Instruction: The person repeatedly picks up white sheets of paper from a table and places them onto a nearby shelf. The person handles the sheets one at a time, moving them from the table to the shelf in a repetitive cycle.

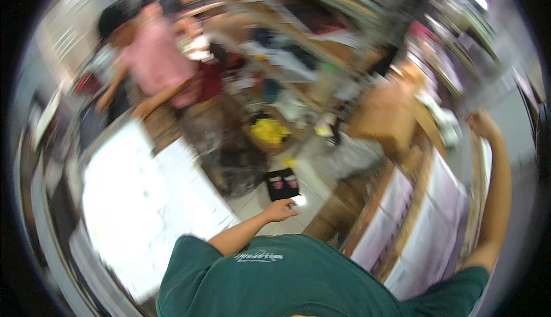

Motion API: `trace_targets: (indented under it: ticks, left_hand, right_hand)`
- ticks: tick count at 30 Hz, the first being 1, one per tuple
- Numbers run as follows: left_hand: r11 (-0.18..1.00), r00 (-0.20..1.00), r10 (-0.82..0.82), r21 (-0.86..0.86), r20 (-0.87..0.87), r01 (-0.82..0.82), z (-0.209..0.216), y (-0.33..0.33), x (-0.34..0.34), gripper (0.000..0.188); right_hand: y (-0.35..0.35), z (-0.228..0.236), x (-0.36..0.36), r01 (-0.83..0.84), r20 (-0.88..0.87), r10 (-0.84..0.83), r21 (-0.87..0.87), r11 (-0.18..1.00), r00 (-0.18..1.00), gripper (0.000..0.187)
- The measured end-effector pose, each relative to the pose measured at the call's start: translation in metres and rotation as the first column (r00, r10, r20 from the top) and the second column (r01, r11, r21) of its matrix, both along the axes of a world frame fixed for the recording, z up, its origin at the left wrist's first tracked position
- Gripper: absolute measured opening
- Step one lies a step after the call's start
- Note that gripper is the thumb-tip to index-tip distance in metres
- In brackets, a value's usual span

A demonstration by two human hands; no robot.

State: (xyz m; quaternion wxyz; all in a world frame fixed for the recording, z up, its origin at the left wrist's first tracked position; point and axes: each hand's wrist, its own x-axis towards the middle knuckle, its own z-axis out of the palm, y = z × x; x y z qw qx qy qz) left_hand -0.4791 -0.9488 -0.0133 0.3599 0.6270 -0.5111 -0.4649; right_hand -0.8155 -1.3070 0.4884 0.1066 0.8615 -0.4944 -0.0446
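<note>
My left hand [280, 210] is in front of me with its fingers curled in. A small bright white patch [298, 200] shows at its fingertips; whether it is a held thing or light on the floor I cannot tell. Just beyond that hand is a black, flat, roughly square piece [282, 185] with two pink-and-white prints, its near edge meeting the hand. My right arm reaches out to the far right. There my right hand [484, 125] is at the top of an upright pale panel [487, 159]; its fingers are blurred.
On the left is a table with large white sheets [123, 202]. A person in a pink top [158, 56] leans over its far end. Ahead are a dark plastic bag [229, 156] and a box of yellow pieces [270, 132]. Cardboard [379, 116] and pale-sided stacks [422, 231] line the right.
</note>
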Motion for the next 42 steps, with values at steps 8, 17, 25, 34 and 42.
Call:
trace_targets:
  ticks: [8, 17, 25, 34, 42]
  left_hand:
    - [0.917, 0.921, 0.383, -0.090, -0.071, -0.389, 0.055, 0.123, 0.058, 0.048]
    - [0.607, 0.606, 0.794, 0.000, 0.058, -0.795, 0.036, 0.268, 0.098, 0.049]
    - [0.480, 0.480, 0.877, 0.006, 0.016, -0.877, 0.025, 0.306, 0.088, 0.049]
    - [0.483, 0.483, 0.875, 0.018, -0.016, -0.875, 0.042, 0.294, 0.063, 0.050]
    - [0.494, 0.499, 0.866, 0.113, 0.020, -0.862, 0.064, 0.305, 0.037, 0.047]
  right_hand:
    - [0.257, -0.060, 0.304, -0.898, 0.100, 0.892, 0.083, 0.433, 0.440, 0.036]
    - [0.291, -0.390, 0.387, -0.694, 0.690, 0.078, 0.720, 0.025, 0.719, 0.038]
    - [0.232, -0.652, 0.158, -0.091, 0.013, 0.159, 0.865, 0.494, 0.987, 0.028]
    - [0.187, -0.625, 0.119, 0.056, 0.271, -0.581, 0.875, 0.482, 0.767, 0.031]
    - [0.281, -0.648, 0.173, -0.093, 0.140, -0.160, 0.958, 0.272, 0.977, 0.040]
